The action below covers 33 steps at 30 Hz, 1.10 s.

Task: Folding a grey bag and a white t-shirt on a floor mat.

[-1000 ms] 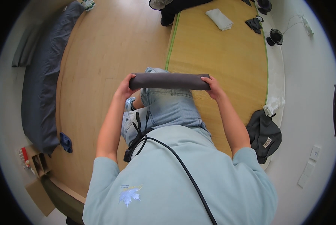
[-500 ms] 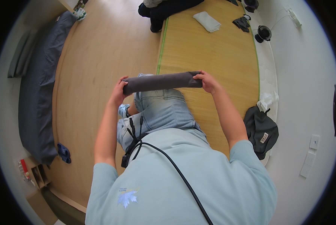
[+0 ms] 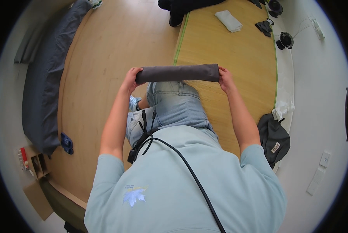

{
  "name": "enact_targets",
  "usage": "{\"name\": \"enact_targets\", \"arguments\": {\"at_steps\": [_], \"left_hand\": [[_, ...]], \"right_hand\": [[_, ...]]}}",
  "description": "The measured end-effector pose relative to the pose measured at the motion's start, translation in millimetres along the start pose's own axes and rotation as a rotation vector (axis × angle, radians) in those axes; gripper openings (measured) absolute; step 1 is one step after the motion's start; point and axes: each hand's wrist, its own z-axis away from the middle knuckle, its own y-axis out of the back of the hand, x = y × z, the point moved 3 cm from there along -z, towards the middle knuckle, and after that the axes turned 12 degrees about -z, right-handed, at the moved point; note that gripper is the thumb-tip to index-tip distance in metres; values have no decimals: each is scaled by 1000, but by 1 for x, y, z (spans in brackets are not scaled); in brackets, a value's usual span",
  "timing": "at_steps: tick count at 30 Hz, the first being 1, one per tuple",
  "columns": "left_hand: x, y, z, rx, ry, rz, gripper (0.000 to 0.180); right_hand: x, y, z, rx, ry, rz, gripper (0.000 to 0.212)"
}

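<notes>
A long dark grey fabric roll (image 3: 177,73) stretches between my two hands, held level above my jeans. At its left end my left hand (image 3: 131,79) grips it, fingers around the end and thumb on top. My right hand (image 3: 226,79) holds the opposite end, fingers pressed at its edge and partly hidden behind it. The cloth looks smooth and evenly rolled.
I sit on a bed with a yellow mat (image 3: 236,54). On it lie a white folded cloth (image 3: 228,21) and a dark grey bag (image 3: 274,138) by the wall. Small black fans (image 3: 285,40) stand along the far right edge. Blue slippers (image 3: 66,143) lie on the floor.
The fabric roll and both hands have moved slightly up and right in view. My right hand has shifted from gripping over the roll's top corner to its end edge.
</notes>
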Motion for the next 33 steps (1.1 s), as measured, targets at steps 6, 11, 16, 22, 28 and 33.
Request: {"name": "enact_targets", "arguments": {"at_steps": [6, 11, 16, 22, 28, 33], "left_hand": [[-10, 5, 3, -55, -14, 100, 28], [-13, 10, 6, -181, 169, 130, 33], [-16, 11, 6, -188, 131, 101, 38], [-26, 16, 5, -200, 83, 127, 36], [-16, 19, -2, -170, 11, 92, 33], [20, 26, -13, -103, -175, 111, 28]], "right_hand": [[-1, -24, 14, -124, -216, -82, 20], [3, -14, 12, 31, -211, 66, 19], [0, -9, 4, 30, -213, 30, 18], [-13, -39, 21, -41, -347, 5, 23], [-18, -50, 12, -90, -182, 92, 26], [-60, -79, 1, -207, -44, 20, 23]]}}
